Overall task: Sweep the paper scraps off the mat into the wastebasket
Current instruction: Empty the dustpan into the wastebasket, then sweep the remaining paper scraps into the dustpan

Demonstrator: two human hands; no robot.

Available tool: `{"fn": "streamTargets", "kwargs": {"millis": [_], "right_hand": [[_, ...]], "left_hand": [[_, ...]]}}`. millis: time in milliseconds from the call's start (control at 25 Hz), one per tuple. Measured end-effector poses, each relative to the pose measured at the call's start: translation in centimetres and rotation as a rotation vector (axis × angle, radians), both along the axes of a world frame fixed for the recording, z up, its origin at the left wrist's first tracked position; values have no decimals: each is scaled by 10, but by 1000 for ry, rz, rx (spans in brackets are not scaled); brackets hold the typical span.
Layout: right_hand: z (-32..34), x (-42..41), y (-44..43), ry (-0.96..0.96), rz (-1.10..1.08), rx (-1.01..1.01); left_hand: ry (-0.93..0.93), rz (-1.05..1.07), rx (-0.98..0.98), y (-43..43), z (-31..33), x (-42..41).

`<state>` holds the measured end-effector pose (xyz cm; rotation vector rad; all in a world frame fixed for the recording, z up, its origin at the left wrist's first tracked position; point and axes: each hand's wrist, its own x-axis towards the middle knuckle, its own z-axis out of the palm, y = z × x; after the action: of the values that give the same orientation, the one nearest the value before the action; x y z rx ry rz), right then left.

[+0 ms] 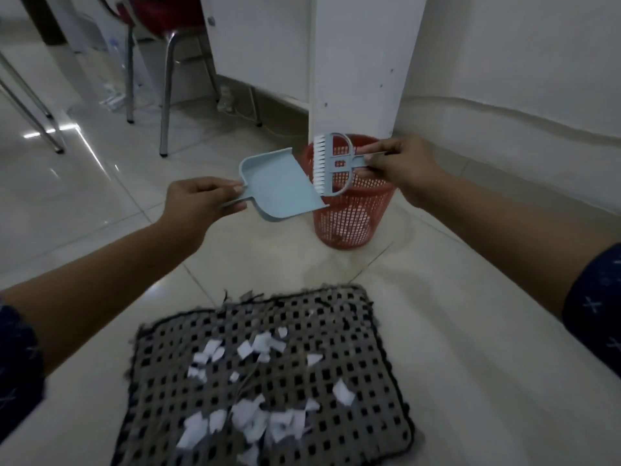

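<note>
My left hand (198, 205) grips the handle of a light blue dustpan (280, 186), held in the air with its open lip over the rim of the red mesh wastebasket (349, 220). My right hand (400, 166) holds a small blue brush (331, 164) by its handle, white bristles touching the pan's lip above the basket. The pan looks empty. Nearer to me a grey-and-black woven mat (268, 381) lies on the floor, with several white paper scraps (248, 415) scattered over its middle and front.
The wastebasket stands against a white cabinet panel (366, 62). Chair legs (166, 95) and a cable with a power strip (228, 102) are at the back left. The floor (470, 331) is glossy white tile; a white wall (521, 62) runs along the right.
</note>
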<state>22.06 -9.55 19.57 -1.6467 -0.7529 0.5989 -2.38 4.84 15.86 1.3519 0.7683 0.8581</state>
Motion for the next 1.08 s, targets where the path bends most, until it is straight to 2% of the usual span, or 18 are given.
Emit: {"fn": "streamTargets", "kwargs": {"millis": [120,160,280,320,400,480,800,920,1080], "right_hand": [[-17,-36,-14,-61,103,-201],[-30,-49,-18,-144,123,-311],[-86,-94,-37,-582,214,-755],[-104,-107,-48,-670,212,-849],[-135,-124,-74,-728,183,-961],[-156,-137,-93,-706,205,-1057],[-174,-218,-54,-692,310,-903],[-165,-204,-40,-652,257,-832],[-159,-159,-49,-849,227,-907]], "left_hand": [[69,-32,-98,-10,-33,-61],[94,-51,-132,-14,-48,-76],[172,-116,-237,-29,-100,-121],[196,-136,-274,-35,-118,-136],[265,-171,-329,-44,-147,-164],[351,-195,-361,-48,-169,-187],[423,-229,-458,-59,-199,-213],[418,-220,-454,-55,-199,-214],[426,-204,-442,-47,-199,-219]]}}
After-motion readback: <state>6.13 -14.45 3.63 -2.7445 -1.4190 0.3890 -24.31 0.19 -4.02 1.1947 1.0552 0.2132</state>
